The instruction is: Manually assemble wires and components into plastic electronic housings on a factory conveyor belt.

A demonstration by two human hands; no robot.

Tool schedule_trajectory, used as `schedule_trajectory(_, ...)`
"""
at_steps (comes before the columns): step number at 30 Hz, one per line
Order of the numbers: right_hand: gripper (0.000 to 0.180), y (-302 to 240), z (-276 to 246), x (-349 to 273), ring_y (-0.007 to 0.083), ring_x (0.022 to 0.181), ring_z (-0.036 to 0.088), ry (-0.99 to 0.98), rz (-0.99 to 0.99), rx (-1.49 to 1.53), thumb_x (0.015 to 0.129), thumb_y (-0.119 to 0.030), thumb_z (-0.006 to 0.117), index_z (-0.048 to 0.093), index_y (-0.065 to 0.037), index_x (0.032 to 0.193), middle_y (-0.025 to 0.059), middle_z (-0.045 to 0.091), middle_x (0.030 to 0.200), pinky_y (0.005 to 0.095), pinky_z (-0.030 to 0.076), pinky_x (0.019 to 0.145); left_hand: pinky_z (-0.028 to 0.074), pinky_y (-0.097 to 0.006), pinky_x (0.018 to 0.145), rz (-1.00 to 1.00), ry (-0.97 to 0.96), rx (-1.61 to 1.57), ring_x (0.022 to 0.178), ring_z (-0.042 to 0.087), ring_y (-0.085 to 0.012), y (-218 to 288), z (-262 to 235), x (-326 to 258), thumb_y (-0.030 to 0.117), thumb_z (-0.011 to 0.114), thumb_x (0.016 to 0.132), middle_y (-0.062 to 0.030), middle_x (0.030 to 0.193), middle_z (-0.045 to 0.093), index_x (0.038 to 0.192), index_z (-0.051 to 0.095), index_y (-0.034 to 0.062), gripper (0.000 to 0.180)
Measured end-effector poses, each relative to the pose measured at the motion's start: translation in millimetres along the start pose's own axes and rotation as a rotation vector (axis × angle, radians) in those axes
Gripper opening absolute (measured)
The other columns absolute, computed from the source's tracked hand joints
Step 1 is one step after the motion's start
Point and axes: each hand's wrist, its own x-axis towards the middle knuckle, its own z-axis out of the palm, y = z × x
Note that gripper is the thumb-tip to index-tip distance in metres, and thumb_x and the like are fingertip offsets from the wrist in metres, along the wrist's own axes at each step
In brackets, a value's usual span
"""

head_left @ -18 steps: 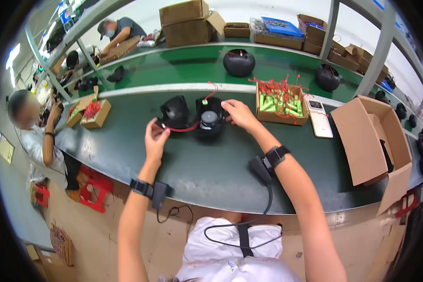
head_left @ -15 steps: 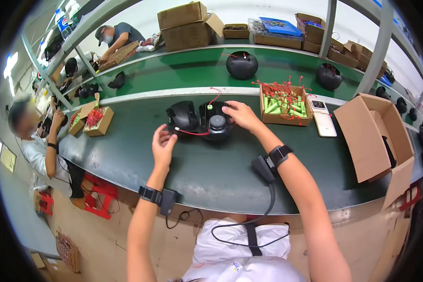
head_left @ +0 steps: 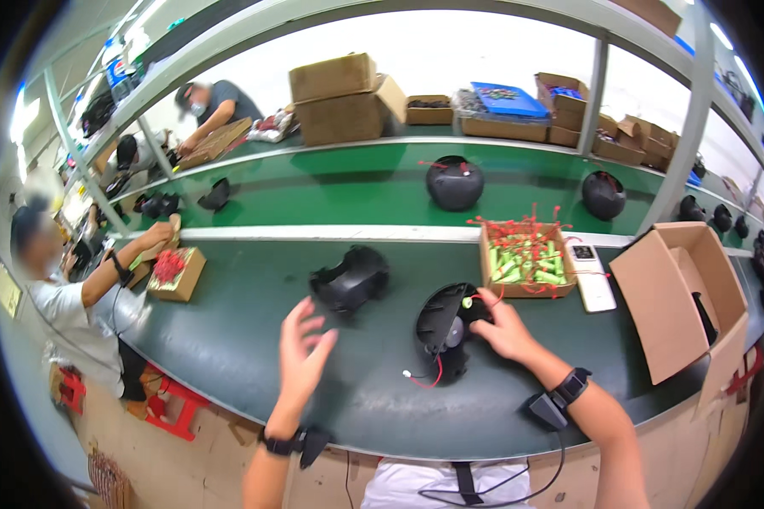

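My right hand [head_left: 502, 327] rests on a black round shell half [head_left: 446, 329] standing on the green table [head_left: 229, 339], fingers pressing a green battery with red wires into it. A red wire with a white plug trails from the shell toward me. My left hand [head_left: 301, 352] hovers open above the table, holding nothing. A second black shell half [head_left: 351, 281] lies apart, just beyond the left hand.
A cardboard tray of green batteries with red wires [head_left: 525, 261] sits right of the shells, a white calculator [head_left: 592, 276] beside it, an open cardboard box [head_left: 683, 293] at far right. Black round units [head_left: 454, 182] stand on the far belt. Another person [head_left: 68, 288] works at left.
My left hand has let go of the left shell half and pulled back toward me. The two shell halves now lie apart. My right hand stays on the right shell.
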Motion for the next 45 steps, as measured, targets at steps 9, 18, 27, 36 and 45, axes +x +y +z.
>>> schedule_trajectory(9,0.054,-2,10,-2,0.0316,0.092,0.060,0.127,-0.094,-0.130,0.076,-0.024,0.064,0.052,-0.011,0.127,0.0136,0.063,0.093,0.0417,0.046,0.085,0.050,-0.034,0.080,0.051,-0.123,0.082,0.099,0.059,-0.0231,58,-13,-112,0.015,0.074,0.072,-0.0170,0.112,0.057,0.117,0.053,-0.0026,0.053)
schedule_trajectory(18,0.050,11,-53,-4,0.0294,0.106,0.061,-0.180,-0.222,0.002,0.082,-0.025,0.069,0.057,0.000,0.123,0.0188,0.062,0.117,0.0387,0.048,0.091,0.040,-0.043,0.099,0.804,-0.655,0.650,0.122,0.049,-0.0341,93,98,-4,0.019,0.084,0.062,-0.0142,0.129,0.053,0.112,0.060,0.0066,0.057)
schedule_trajectory(27,0.032,-53,-79,-60,0.0124,0.083,0.064,-0.274,0.164,0.431,0.093,-0.029,0.060,0.061,0.001,0.105,0.0108,0.068,0.096,0.0269,0.052,0.071,0.037,-0.041,0.089,0.839,-0.779,0.371,0.094,0.056,-0.0246,81,124,15,0.034,0.088,0.056,-0.0035,0.099,0.063,0.092,0.064,0.0096,0.049)
schedule_trajectory(36,0.043,-64,-47,-75,0.0105,0.079,0.060,-0.538,0.287,0.680,0.086,-0.014,0.070,0.051,0.008,0.117,0.0116,0.064,0.094,0.0248,0.053,0.069,0.035,-0.038,0.076,0.820,-0.807,0.437,0.081,0.047,-0.0222,83,113,15,0.038,0.084,0.053,-0.0032,0.097,0.064,0.088,0.072,0.0123,0.045)
schedule_trajectory(45,0.021,-64,-58,-69,0.0176,0.063,0.056,-0.266,-0.143,-0.067,0.077,-0.009,0.072,0.065,-0.004,0.097,0.0047,0.061,0.080,0.0308,0.044,0.057,0.034,-0.038,0.083,0.737,-0.803,0.419,0.100,0.055,-0.0245,81,112,8,0.030,0.084,0.059,-0.0010,0.109,0.064,0.092,0.069,0.0144,0.039)
